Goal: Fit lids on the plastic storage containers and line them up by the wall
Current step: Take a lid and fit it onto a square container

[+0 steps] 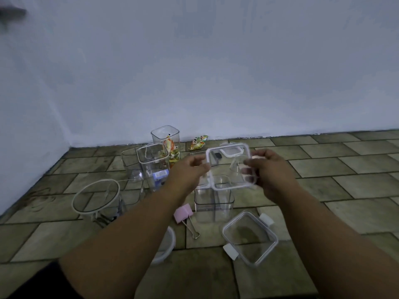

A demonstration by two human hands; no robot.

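Left hand [190, 169] and right hand [266, 167] pinch one lid [231, 171] by its edges above an open container [213, 201]. I judge none lidded or lined up yet; another lid [250, 238] lies on the floor [345, 190].

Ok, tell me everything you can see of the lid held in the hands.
The lid is clear plastic, squarish with rounded corners, edged by a white rim with white latch flaps on its far side. It is held tilted above an open clear container. The left hand pinches its left edge; the right hand holds its right edge.
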